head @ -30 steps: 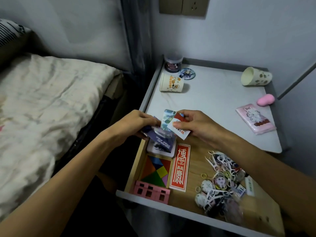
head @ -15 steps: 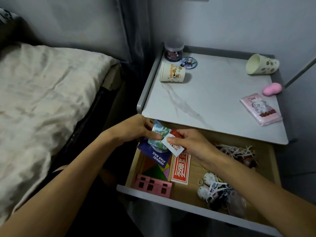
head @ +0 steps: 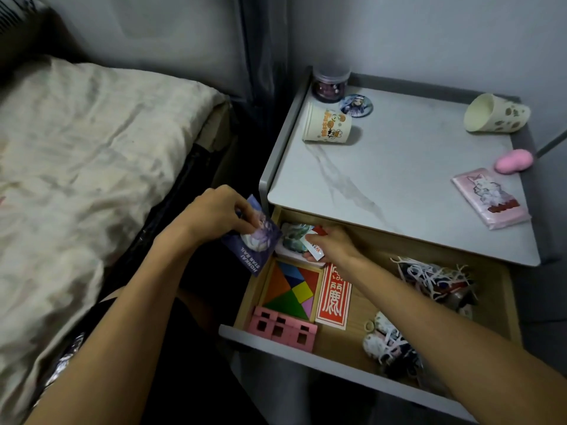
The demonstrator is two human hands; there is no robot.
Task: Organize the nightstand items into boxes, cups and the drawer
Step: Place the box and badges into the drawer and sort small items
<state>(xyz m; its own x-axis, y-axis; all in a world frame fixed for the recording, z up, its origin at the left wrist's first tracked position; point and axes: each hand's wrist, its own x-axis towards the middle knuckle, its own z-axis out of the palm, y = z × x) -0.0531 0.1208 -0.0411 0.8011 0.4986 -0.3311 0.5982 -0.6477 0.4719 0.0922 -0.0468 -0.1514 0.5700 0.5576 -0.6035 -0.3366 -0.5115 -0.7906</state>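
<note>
The nightstand drawer (head: 306, 361) is pulled open. My left hand (head: 214, 214) pinches a dark blue card (head: 253, 243) just left of the drawer's back left corner. My right hand (head: 333, 245) holds a greenish card (head: 294, 237) and a red-and-white card (head: 316, 248) low over a white card stack (head: 290, 257) in that corner. In the drawer lie a colourful tangram (head: 293, 289), a red paper slip (head: 334, 297), a pink block (head: 283, 328) and heaps of floss picks and badges (head: 429, 279).
On the nightstand top (head: 399, 167) lie two tipped paper cups (head: 326, 125) (head: 495, 118), a small jar (head: 329, 84), a round badge (head: 356, 105), a pink tissue pack (head: 491, 197) and a pink oval thing (head: 514, 161). The bed (head: 76, 179) is at left.
My hands have parted. The left one drew the dark blue card out to the left, and the right one lowered its two cards onto the white stack in the drawer.
</note>
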